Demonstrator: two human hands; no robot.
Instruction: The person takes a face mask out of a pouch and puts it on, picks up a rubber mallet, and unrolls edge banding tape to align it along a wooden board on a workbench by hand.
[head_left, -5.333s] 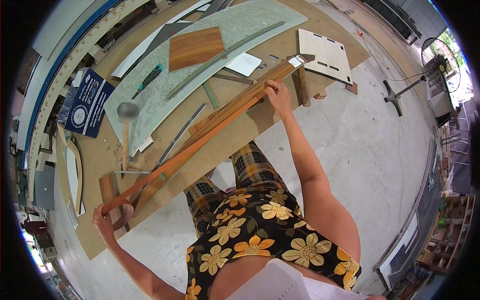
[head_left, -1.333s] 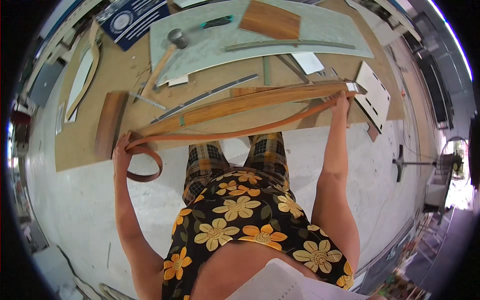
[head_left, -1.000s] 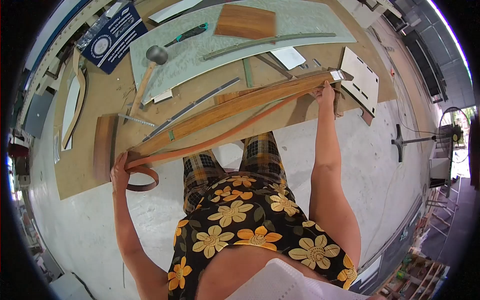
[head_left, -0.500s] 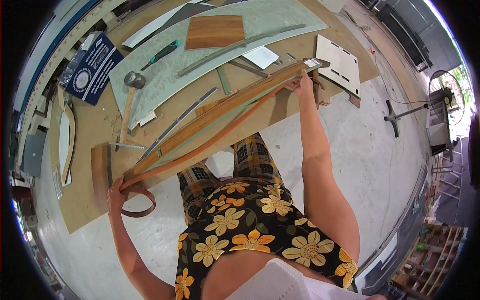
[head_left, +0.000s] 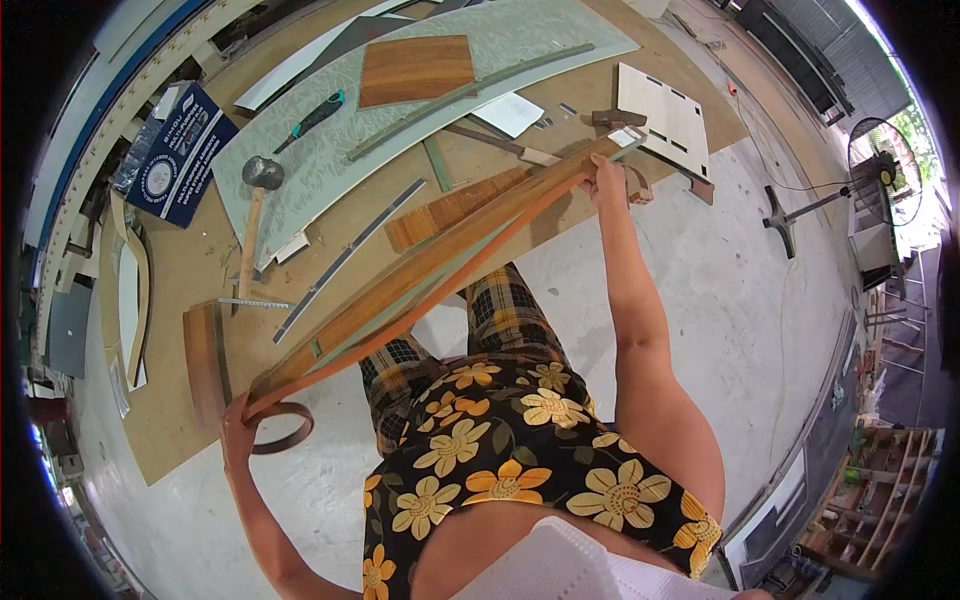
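A long wood-grain board [head_left: 425, 248] slants across the near side of the table, held at both ends. Along its near edge runs an orange-brown edging strip [head_left: 385, 333], with a greenish band of the board's edge showing between. My left hand [head_left: 237, 430] is closed around the board's left end and the strip, whose loose tail curls below in a loop. My right hand [head_left: 606, 182] grips the board's far right end near a white label, fingers closed over the edge and strip. Beyond the board lie a metal straightedge [head_left: 348, 262] and a shorter wood-grain piece [head_left: 455, 208].
A mallet [head_left: 262, 185], a green-handled tool [head_left: 315, 118] and a wood-grain square [head_left: 416, 72] lie on the table [head_left: 165, 440]. A blue box [head_left: 180, 160] stands left, a slotted pale panel [head_left: 662, 118] right. A fan [head_left: 880, 175] stands on the floor.
Both hands have drawn the board toward my body, away from the straightedge, uncovering more of the shorter wood piece. The strip sags less and sits closer to the board's edge.
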